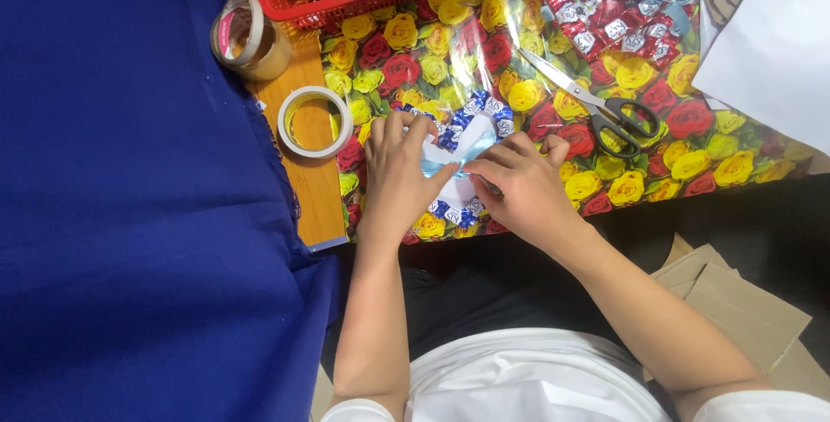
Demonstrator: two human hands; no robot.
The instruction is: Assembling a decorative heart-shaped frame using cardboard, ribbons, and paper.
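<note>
Left hand (pixel 396 169): palm down, fingers pinching the light-blue ribbon (pixel 450 163). Right hand (pixel 520 187): palm down, pinching the same ribbon on the blue-and-white candy wreath (pixel 471 128), table centre. Count: two tape rolls (pixel 315 121), one pair of scissors (pixel 596 102).

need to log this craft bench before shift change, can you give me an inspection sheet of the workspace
surface: wooden table, largely covered by glossy wrapping paper printed with red and yellow roses; dark blue cloth lies over its left part
job's things: small ring of blue-and-white wrapped candies with a light blue ribbon at its middle
clutter: black-handled scissors, two rolls of clear tape, red plastic basket, a red candy arrangement with a blue bow, white sheet, cardboard pieces
grippers: left hand and right hand both pinch the ribbon
cables: nothing seen
surroundings: person in a white shirt; nobody else seen
</note>
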